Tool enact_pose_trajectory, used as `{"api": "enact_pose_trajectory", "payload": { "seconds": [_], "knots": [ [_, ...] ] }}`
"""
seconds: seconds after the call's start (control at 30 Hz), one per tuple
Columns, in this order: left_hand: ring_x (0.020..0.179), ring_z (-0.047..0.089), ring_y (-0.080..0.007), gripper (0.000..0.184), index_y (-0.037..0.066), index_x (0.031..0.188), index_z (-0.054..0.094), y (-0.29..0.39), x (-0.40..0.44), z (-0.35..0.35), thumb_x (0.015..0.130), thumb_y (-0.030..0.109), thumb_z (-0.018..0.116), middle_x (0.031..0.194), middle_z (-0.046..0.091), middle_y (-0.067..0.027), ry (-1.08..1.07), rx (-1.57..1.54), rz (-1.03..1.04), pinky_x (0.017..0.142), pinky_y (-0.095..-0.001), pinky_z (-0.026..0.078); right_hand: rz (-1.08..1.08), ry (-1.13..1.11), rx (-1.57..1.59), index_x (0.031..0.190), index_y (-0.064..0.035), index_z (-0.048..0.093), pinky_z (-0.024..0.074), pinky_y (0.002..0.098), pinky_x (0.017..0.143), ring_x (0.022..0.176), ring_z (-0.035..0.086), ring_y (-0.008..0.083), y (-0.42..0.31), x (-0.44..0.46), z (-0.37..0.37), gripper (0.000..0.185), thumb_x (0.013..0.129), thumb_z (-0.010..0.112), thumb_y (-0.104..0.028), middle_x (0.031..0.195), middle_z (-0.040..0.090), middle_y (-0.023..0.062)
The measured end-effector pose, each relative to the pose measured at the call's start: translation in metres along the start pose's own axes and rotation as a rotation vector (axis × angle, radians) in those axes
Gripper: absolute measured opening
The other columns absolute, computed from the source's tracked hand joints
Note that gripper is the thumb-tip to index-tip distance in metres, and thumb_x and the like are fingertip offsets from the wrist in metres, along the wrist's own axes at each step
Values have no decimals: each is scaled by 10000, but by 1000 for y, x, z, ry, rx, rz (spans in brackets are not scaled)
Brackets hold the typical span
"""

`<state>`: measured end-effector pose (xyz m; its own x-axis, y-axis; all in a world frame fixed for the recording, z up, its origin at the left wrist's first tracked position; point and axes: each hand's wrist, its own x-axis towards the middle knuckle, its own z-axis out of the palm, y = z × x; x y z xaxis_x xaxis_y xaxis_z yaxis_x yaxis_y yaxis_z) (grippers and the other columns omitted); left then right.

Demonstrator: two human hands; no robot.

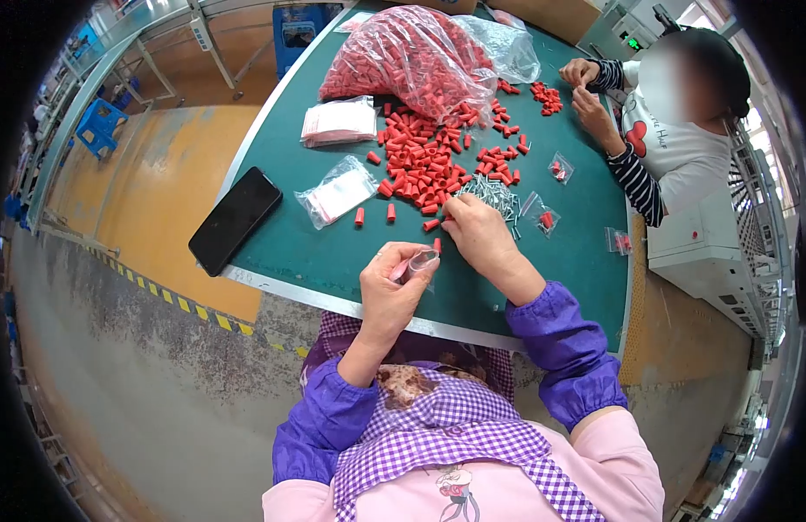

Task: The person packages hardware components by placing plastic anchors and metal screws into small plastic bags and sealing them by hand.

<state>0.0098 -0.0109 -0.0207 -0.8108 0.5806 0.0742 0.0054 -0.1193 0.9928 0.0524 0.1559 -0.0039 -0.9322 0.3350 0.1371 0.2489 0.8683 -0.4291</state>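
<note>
Plastic bag (421, 263) sits clamped in left hand (389, 289), near table edge (333, 304).
Right hand (484, 233) hovers by red caps (417, 158), grip unclear; bare tabletop (570, 264) lies rightward.

Black phone (235, 221) on green table (311, 261), left side; blue stool (99, 123) on floor (177, 191).

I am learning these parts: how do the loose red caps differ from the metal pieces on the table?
The red caps are red and stubby; the metal pieces are silvery and thin. The red caps spread widely; the metal pieces lie mostly in one small heap. Both lie loose on the green table.
</note>
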Motion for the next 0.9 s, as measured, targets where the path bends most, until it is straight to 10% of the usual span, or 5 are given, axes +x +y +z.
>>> {"api": "enact_pose_trajectory", "payload": {
  "seconds": [0.13,0.23,0.37,0.9],
  "knots": [
    [724,548,-48,147,-17,907,636,0,2,-1,785,20,709,835,601,-7,22,143,131,639,-185,445,-54,96,14,880,7,621,524,386,700,785,644,291,-1,-2,-9,112,789,634,-56,813,618,150],
    [721,565,-77,160,-17,907,637,-3,4,-2,771,20,713,835,606,-36,50,232,185,645,-209,454,236,-90,918,975,57,662,514,211,646,707,627,72,-22,-14,-41,214,824,674,-95,796,679,62],
    [737,611,-200,161,-1,899,636,5,7,5,754,29,702,842,621,-108,59,266,204,654,-300,482,246,-226,964,948,62,659,517,218,641,706,629,81,-36,-17,-59,192,841,664,-97,778,666,57],
    [784,631,-233,230,5,940,636,1,5,7,725,20,715,889,628,-120,47,219,238,691,-311,500,40,51,530,904,-40,681,439,264,545,597,540,137,-38,-33,-36,109,805,671,-85,719,578,75]
  ]
}}
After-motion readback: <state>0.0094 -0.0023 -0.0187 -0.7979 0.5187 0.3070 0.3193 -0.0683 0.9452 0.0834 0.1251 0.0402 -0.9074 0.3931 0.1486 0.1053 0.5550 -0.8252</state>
